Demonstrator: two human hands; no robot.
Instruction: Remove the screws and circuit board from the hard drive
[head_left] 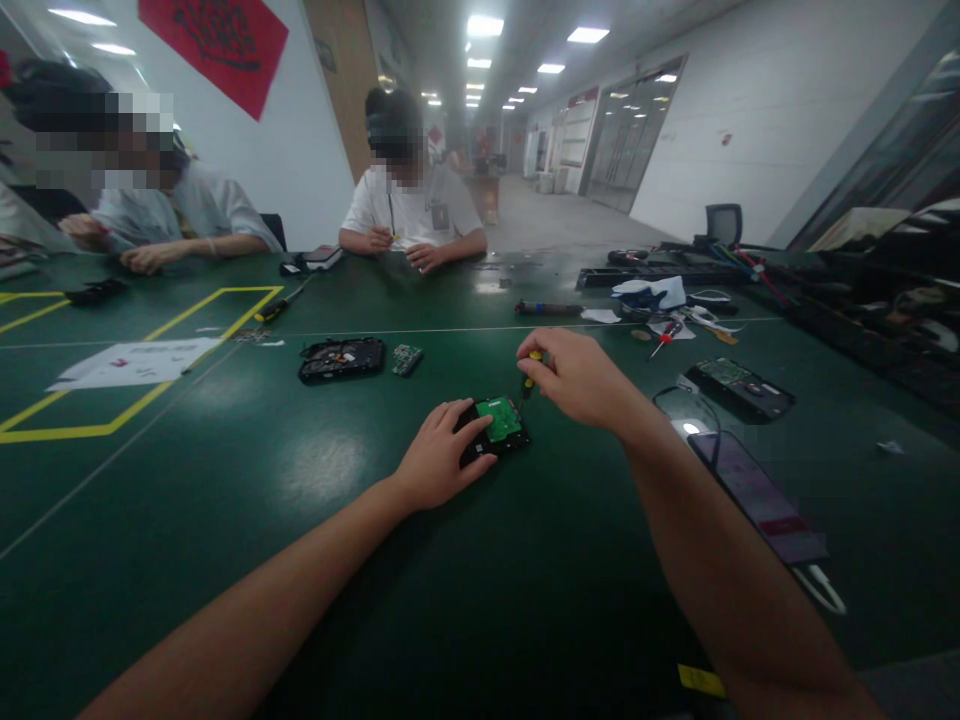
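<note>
A black hard drive point(514, 440) with a green circuit board point(501, 418) facing up lies flat on the table in front of me. My left hand point(442, 455) holds it down from its left side, with thumb and fingers spread over the case and one fingertip at the board. My right hand point(574, 375) is closed around the yellow-and-black handle of a small screwdriver point(529, 382). The screwdriver stands nearly upright, tip down by the drive's right edge. Whether the tip sits in a screw is too small to tell.
Left of the drive lie an opened black case point(342, 358) and a small circuit board point(407, 360). A phone point(761, 500) with a cable and another drive point(739, 388) lie right. A red screwdriver point(665, 340) is farther back. Two people sit across the green table point(315, 580).
</note>
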